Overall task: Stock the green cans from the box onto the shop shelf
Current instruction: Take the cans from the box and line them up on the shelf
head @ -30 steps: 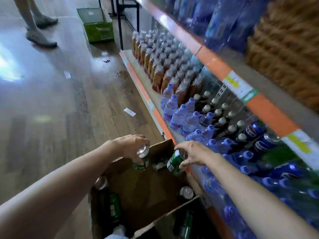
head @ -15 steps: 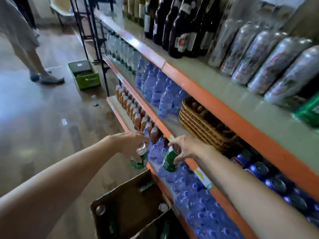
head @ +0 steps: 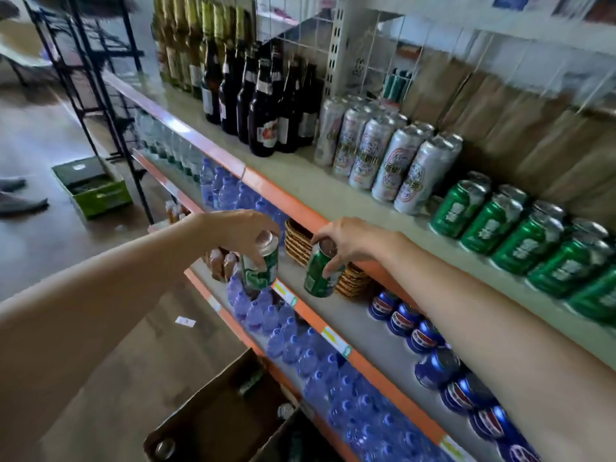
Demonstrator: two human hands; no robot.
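Orange shelf edge (head: 276,192), green cans (head: 520,241), blue bottles (head: 293,351)

The left green can (head: 262,266) and right green can (head: 317,279), mid-frame, are glossy printed metal with bare silvery tops. The box (head: 206,418) at bottom is matt brown cardboard. The shelf (head: 300,176) looks matt, its orange edge smooth. Upper-center bottles (head: 263,121) are glossy dark glass; baskets (head: 296,242) rough wicker.

Soft, flat daylight reaches me here; the floor (head: 43,138) at far left washes out pale and hazy. The box (head: 213,415) below me sits in deep shadow. Motion blur smears the green cans (head: 520,241) toward the right end of the shelf (head: 333,195), and my wide lens bends its orange edge.
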